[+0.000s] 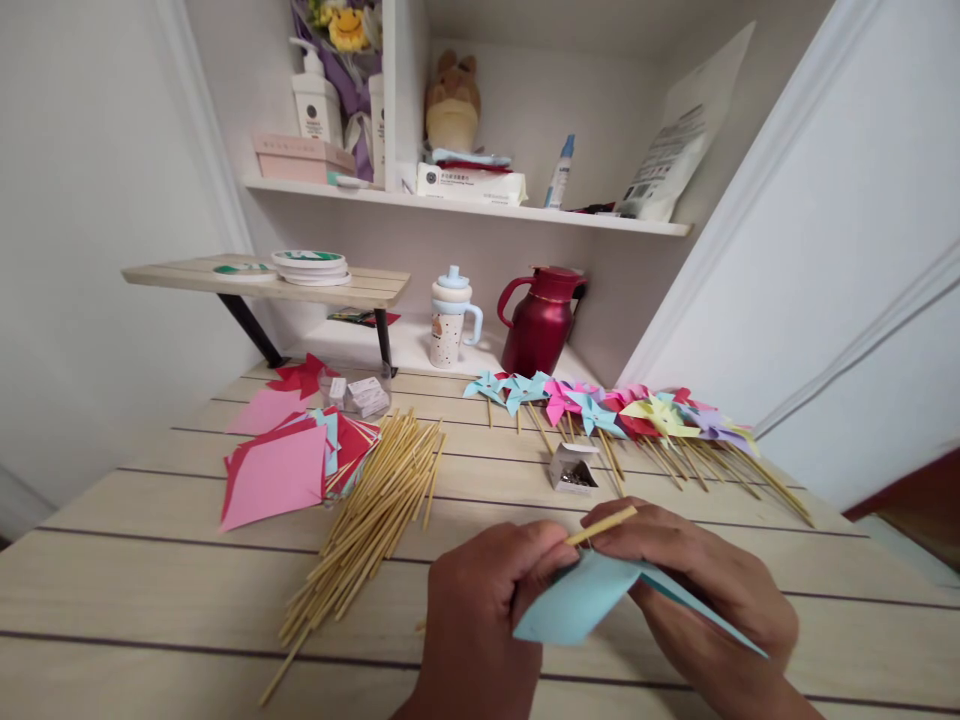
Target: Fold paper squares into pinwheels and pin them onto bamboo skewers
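My left hand (480, 610) and my right hand (705, 590) are close together low in the middle of the view, both closed on a light blue folded paper pinwheel (577, 600). A thin wooden stick (600, 524) pokes out above the paper between my fingertips. Just beyond my hands sits a small open box of metal pins (572, 470). A heap of wooden sticks (375, 510) lies to the left.
Pink, red and blue paper squares (281, 470) are stacked at the left. Finished coloured pinwheels (630, 412) lie in a row at the right. A red jug (541, 320), a lidded cup (451, 318) and a small raised shelf (270, 280) stand at the back.
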Action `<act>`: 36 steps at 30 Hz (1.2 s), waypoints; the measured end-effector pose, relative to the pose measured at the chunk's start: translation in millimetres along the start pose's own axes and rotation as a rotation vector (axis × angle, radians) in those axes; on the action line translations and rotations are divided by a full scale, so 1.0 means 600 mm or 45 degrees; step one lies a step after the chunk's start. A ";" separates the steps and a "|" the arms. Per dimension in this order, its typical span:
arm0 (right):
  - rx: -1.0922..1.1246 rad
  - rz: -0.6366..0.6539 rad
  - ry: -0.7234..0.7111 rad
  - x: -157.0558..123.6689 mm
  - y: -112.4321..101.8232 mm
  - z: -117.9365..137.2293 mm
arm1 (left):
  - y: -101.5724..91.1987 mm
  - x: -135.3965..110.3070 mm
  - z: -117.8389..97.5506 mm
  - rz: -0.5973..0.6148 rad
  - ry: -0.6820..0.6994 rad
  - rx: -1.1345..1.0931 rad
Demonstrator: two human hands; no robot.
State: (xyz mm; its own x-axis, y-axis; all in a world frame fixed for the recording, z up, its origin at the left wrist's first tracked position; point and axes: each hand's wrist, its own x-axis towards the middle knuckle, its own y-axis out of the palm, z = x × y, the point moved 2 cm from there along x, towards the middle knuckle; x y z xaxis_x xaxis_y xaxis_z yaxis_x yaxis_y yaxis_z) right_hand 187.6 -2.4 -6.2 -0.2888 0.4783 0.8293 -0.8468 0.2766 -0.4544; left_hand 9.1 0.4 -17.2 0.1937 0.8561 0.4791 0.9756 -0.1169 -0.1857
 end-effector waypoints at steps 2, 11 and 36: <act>0.008 0.011 0.011 -0.001 0.000 -0.001 | -0.001 -0.001 0.000 -0.030 0.047 0.019; 0.051 0.049 0.017 0.007 0.001 0.010 | 0.001 -0.006 0.001 -0.071 0.148 0.031; 0.051 -0.057 0.166 0.004 0.009 0.001 | 0.002 -0.016 0.013 -0.268 0.501 0.525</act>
State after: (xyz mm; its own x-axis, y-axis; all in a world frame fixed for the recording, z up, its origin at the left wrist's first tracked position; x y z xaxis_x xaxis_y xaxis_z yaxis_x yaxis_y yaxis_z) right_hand 182.0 -0.1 -6.2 -0.1923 0.5713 0.7979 -0.8753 0.2678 -0.4027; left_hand 7.8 -4.3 -28.7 0.1013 0.5801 0.8082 0.8921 0.3065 -0.3318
